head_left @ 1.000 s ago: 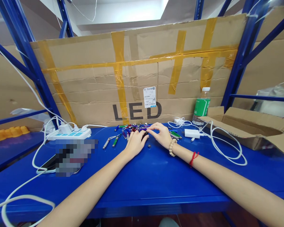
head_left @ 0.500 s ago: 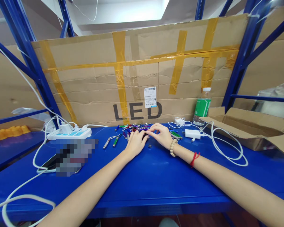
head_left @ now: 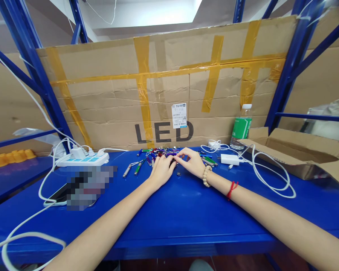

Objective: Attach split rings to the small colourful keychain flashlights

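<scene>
My left hand (head_left: 161, 171) and my right hand (head_left: 192, 162) meet at the fingertips, just in front of a pile of small pen-like metal tubes (head_left: 164, 151). The right thumb and forefinger are pinched together. Curled fingers of the left hand point away from me, with their tips mostly out of sight. Whatever lies between the two hands is hidden or too small to name. A silver tube (head_left: 127, 170) and a green tube (head_left: 139, 167) lie left of the hands. Below the fingertips sits a tiny shiny metal piece (head_left: 179, 174). More green and silver tubes (head_left: 209, 161) show behind my right wrist.
A white power strip (head_left: 84, 160) with cables stands on the left of the blue shelf (head_left: 169, 218), near a blurred-out item. To the right are a white charger (head_left: 229, 159), a looped cable, a bottle (head_left: 241, 128) and an open cardboard box (head_left: 307, 158). Taped cardboard (head_left: 110, 105) closes the back.
Almost nothing differs. Both hands keep their place and pose at the pile, with only a very slight shift of the fingers.
</scene>
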The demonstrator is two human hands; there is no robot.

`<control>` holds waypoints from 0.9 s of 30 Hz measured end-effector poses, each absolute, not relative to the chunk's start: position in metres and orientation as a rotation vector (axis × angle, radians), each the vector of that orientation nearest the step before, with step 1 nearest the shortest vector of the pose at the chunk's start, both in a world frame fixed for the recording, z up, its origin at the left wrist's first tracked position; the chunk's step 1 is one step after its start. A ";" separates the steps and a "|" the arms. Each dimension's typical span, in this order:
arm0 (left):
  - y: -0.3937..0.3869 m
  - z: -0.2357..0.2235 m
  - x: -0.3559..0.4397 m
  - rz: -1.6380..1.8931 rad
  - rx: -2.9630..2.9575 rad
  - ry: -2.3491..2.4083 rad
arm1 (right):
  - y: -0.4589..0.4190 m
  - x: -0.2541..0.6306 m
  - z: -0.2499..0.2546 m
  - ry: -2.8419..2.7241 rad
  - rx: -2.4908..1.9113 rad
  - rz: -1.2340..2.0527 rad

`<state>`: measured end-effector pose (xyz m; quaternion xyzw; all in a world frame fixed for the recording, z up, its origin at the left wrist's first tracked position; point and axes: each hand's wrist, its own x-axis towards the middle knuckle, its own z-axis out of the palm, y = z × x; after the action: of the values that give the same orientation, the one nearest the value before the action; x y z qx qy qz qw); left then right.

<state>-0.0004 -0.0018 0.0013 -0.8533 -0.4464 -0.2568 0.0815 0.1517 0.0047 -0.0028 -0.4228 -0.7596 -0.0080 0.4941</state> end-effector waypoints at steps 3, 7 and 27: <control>-0.001 0.001 0.000 -0.779 -2.539 -1.333 | 0.001 0.152 0.000 -1.768 -1.240 -0.081; 0.001 0.001 0.000 -0.799 -2.514 -1.347 | -0.002 0.154 0.003 -1.842 -1.543 -0.186; 0.000 0.002 0.000 -0.794 -2.510 -1.311 | 0.008 0.161 -0.001 -2.039 -1.609 -0.088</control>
<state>-0.0004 0.0001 0.0015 -0.8491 -0.4436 -0.2687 0.1001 0.1613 0.0082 -0.0013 -0.5964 -0.7558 -0.0327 0.2683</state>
